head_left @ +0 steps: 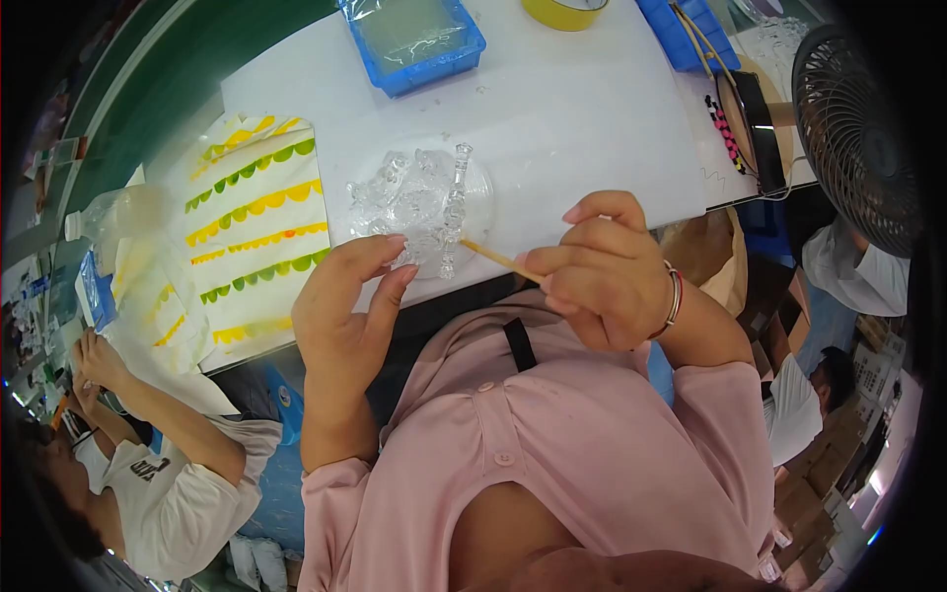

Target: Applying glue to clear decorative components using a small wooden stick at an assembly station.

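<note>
A thin wooden stick [501,260] is pinched in my right hand [610,271]. Its tip reaches the lower part of an upright row of clear, bead-like pieces [456,202]. That row lies across the right side of a round clear dish [484,192]. More clear, glassy pieces [400,197] are heaped to its left. At the dish's lower left edge, my left hand [345,316] has thumb and forefinger curled close together against the clear pieces. Whatever sits between those fingertips is too transparent to make out.
Beyond the dish stand a blue tray [434,69] and a yellow tape roll [564,14]. Patterned paper towels [258,237] lie left, beside a plastic bottle [123,212]. A black fan [850,133] is at far right. Another person's hands [97,363] are at the left.
</note>
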A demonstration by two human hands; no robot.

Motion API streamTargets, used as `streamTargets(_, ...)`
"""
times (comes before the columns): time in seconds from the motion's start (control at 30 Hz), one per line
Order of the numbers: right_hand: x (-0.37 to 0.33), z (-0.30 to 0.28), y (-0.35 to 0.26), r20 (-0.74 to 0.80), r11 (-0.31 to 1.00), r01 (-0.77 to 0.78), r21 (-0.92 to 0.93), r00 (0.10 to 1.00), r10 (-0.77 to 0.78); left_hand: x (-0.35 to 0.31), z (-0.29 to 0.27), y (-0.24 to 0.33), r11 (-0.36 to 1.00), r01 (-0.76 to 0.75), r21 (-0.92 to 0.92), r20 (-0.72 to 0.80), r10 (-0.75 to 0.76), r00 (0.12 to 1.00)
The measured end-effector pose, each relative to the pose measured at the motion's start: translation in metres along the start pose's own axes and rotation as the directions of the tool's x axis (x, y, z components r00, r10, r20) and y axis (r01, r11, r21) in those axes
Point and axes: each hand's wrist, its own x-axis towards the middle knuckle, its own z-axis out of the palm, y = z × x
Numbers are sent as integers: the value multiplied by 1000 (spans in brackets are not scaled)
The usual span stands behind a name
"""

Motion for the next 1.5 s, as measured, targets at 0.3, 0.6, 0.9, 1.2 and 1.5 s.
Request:
streamTargets(0.3,0,11,-1,-53,1000,-2,5,999,3,-7,6,1,1000,13,6,-39,-13,999)
streamTargets(0.6,-4,-15,5,3,994,-110,17,994,110,-12,11,-1,1000,-6,27,-93,9,996)
streamTargets(0.9,-7,-18,7,-43,994,-86,-71,996,83,-12,18,0,998,-53,41,-106,57,993)
streamTargets(1.2,-4,-13,11,-83,988,-77,-137,994,66,-12,17,4,996,-66,67,-86,72,994)
streamTargets(1.5,-5,-3,1,-48,995,-90,50,994,93,-9,25,4,993,-98,65,-112,105,988)
